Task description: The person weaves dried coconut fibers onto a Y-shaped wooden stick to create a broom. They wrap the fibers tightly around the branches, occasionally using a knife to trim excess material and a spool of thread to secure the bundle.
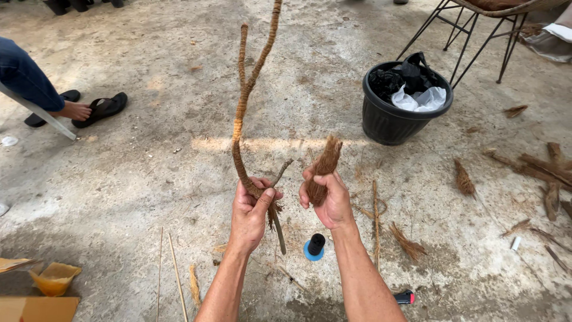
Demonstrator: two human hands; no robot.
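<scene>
My left hand grips the lower end of a long forked branch wrapped in brown coconut fibre. The branch rises and splits into two arms near the top of the view. A bare thin stick end pokes down below that hand. My right hand holds a tuft of brown coconut fibre, upright, just right of the branch. The two hands are close together, a little apart, above a concrete floor.
A black-and-blue spool stands on the floor below my hands. A black pot with bags, metal chair legs, fibre scraps and bark pieces lie right. Thin sticks lie left. Another person's sandalled foot is far left.
</scene>
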